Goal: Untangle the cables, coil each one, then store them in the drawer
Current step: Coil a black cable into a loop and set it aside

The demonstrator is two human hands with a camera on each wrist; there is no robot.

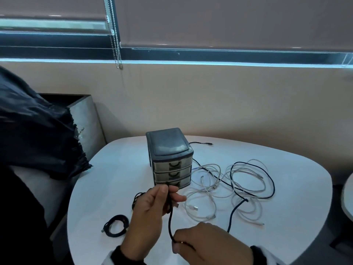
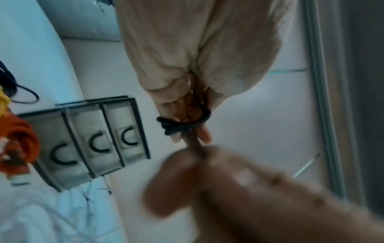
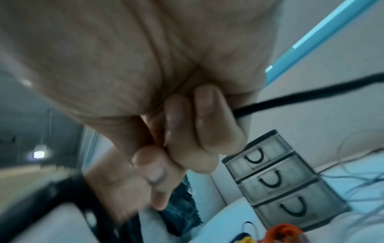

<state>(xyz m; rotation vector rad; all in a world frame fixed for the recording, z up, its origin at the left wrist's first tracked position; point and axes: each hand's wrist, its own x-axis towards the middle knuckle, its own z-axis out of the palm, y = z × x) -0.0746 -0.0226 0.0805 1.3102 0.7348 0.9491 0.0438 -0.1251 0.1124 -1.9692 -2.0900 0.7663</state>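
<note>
While both hands (image 1: pixel 150 205) (image 1: pixel 208 243) pinch it, the black braided cable (image 1: pixel 170 224) hangs curved between them

Smooth matt white table (image 1: pixel 114 169), translucent plastic drawer unit (image 1: pixel 170 161), braided blk cable (image 1: pixel 170 222)

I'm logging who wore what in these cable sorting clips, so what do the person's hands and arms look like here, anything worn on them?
Both hands are bare, with no gloves. The left hand shows a dark cuff at the wrist with pale fabric beside it. The right hand has a thin ring on one finger, and a dark cuff with light sleeve fabric behind it. No watch shows.
</note>
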